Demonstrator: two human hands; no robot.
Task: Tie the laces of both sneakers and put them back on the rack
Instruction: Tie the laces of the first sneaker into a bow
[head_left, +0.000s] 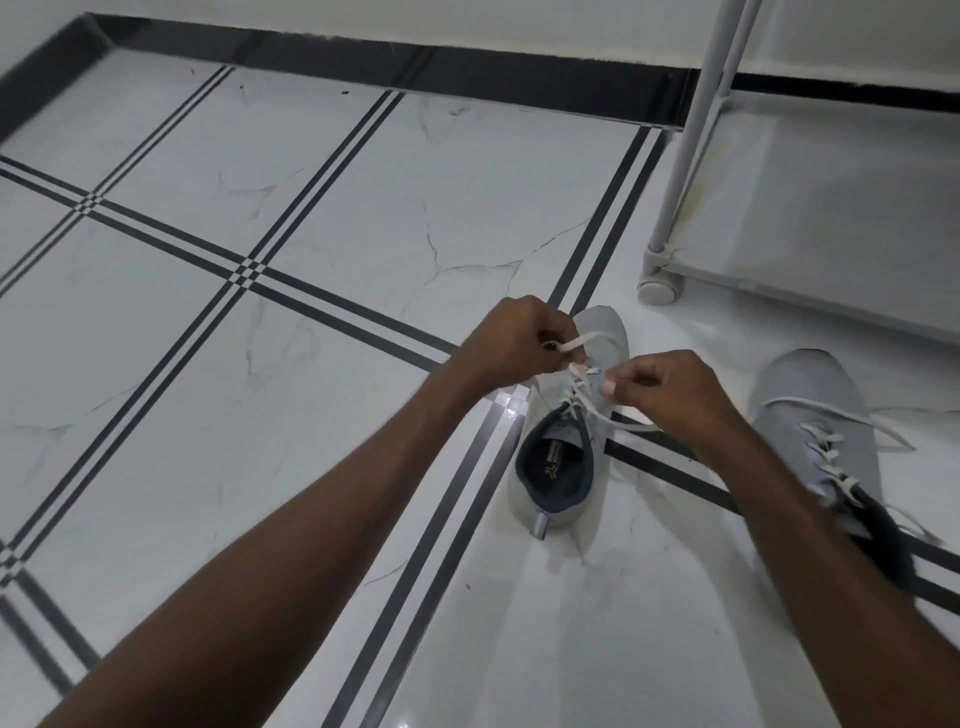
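While both hands work at one shoe, the lot stands as follows.

Item 1: near sneaker (566, 431), grey knit upper, dark lining, on the tiled floor (311, 218) at centre. Long axis runs near to far, leaning slightly right; toe points far toward the rack, heel tab nearest the wearer of the camera. Its white lace (584, 340) is mid-tie.

Item 2: left hand (511, 340), fingers curled closed, pinching one lace strand and drawing it out to the left above the toe box.

Item 3: right hand (670, 387), fingers likewise closed, thumb and forefinger nipped on the other strand just right of the eyelets (the exact contact is too small to make out). A loose tail trails under this hand toward the right.

Item 4: second sneaker (826, 431), right of the first and apart from it, partly hidden by the right forearm. Same orientation, toe far. Laces untied, ends lying slack on the floor.

Item 5: rack (670, 171), pale posts and a castor, far right; its lowest shelf (831, 223) shows no shoes.

Risks, as judged: uneven pull between the two hands could drag the light shoe sideways or leave the knot slack; a strand slipping from either pinch would undo the crossing; the trailing tail might be caught under the right wrist. Task looks early, with one shoe in hand and the other untouched.
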